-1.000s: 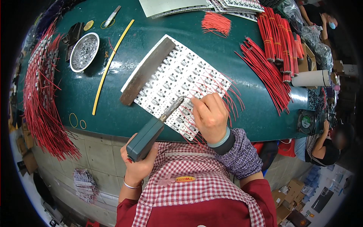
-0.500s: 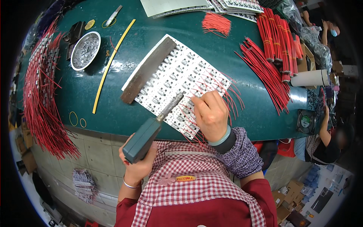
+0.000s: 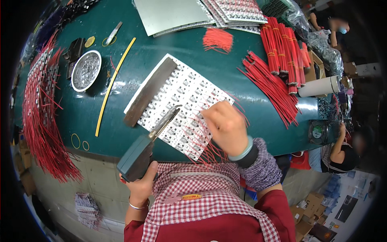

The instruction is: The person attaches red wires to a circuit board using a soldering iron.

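1. A white circuit board [image 3: 193,99] lies aslant at mid-frame on a green table [image 3: 169,44], its rows of small components facing up.
2. At lower left of centre, the person's left hand [image 3: 141,181] is wrapped around the grip of a green gun-shaped tool [image 3: 135,157]. The tool's long axis runs from lower left to upper right, its metal nose above the board; whether the tip touches cannot be told.
3. The right hand [image 3: 227,125], the nearer to the board, overlaps its right side with fingers curled. Its fingertips sit just right of the tool tip and slightly lower; whether they pinch a wire cannot be told.
4. Thin red wires [image 3: 213,153] splay across the board's lower right, crowding the space beneath the right hand. A dark bar [image 3: 151,92] covers the upper-left edge, parallel to it.
5. Farther left stand a yellow strip [image 3: 115,80], a white-rimmed bowl [image 3: 82,89] and a long sheaf of red wires [image 3: 48,117].
6. Stacked boards [image 3: 173,16] occupy the top of the frame; bundled red wires [image 3: 282,52] fill the upper right, well apart from both hands.
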The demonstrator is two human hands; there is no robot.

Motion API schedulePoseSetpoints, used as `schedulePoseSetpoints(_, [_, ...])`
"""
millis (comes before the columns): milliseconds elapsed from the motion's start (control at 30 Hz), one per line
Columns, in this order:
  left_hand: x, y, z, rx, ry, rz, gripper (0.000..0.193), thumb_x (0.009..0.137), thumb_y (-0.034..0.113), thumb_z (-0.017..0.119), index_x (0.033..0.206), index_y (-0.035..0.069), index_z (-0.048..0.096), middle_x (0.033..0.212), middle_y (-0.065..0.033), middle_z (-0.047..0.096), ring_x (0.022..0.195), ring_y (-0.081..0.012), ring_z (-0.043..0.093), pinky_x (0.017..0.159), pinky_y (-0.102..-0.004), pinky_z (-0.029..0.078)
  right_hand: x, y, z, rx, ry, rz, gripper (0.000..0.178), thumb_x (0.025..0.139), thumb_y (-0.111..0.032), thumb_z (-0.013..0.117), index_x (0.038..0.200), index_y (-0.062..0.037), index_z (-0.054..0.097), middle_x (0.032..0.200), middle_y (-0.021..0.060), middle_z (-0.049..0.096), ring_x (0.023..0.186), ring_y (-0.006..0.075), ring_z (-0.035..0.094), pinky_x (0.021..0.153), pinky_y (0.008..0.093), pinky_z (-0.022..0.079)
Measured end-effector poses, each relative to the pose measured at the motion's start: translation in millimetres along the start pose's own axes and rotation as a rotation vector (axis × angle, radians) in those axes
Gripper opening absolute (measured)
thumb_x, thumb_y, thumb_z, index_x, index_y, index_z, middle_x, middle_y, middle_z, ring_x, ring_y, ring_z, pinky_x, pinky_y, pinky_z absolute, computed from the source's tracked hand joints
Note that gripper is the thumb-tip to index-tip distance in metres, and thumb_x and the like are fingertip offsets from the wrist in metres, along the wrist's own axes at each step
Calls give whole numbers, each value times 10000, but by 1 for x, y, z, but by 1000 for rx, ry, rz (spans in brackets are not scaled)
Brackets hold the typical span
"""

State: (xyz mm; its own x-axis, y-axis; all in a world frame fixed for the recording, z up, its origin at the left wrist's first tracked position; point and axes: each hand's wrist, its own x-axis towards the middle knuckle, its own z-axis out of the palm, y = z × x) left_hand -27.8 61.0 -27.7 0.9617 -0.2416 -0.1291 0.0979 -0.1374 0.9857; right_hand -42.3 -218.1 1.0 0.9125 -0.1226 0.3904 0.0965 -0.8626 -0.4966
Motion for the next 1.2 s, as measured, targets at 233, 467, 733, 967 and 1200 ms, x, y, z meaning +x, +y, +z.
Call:
schedulePoseSetpoints(233, [10, 13, 6, -157, 107, -59, 328, 810, -69, 701, 1130, -46, 630, 885, -82, 647, 599, -99, 537, 516, -241, 417, 93, 110, 0, -390, 146, -52, 104, 752, -48, 680, 853, -59, 657, 894, 85, 583, 916, 290, 571, 747, 400, 505])
schedulePoseSetpoints(467, [16, 30, 10, -157, 135, -130, 342, 782, -77, 740, 1111, -80, 643, 1029, -128, 695, 654, -113, 603, 561, -255, 497, 134, 175, 48, -690, 149, -146, 88, 783, -122, 562, 777, -57, 620, 867, 103, 570, 904, 265, 564, 739, 376, 482])
schedulePoseSetpoints(733, [26, 4, 7, -129, 192, -112, 405, 779, -50, 717, 1160, -39, 578, 1001, -130, 640, 581, -133, 536, 490, -283, 422, 142, 166, 50, -577, 167, -90, 72, 769, -108, 581, 757, -67, 639, 861, 95, 603, 898, 262, 592, 781, 387, 475])
schedulePoseSetpoints(967, [26, 16, 17, -220, 182, -144, 424, 758, -76, 744, 1147, -51, 575, 948, -115, 666, 617, -125, 585, 517, -269, 468, 146, 169, 37, -403, 254, 92, 56, 806, -102, 597, 780, -92, 645, 832, 87, 641, 870, 286, 626, 743, 427, 501])
schedulePoseSetpoints(1200, [21, 21, 18, -263, 183, -64, 309, 779, -75, 720, 1078, -67, 643, 769, -57, 640, 562, -92, 558, 486, -235, 428, 151, 162, 28, -175, 188, 122, 55, 810, -49, 650, 860, -56, 670, 835, 120, 618, 861, 334, 622, 759, 437, 508])
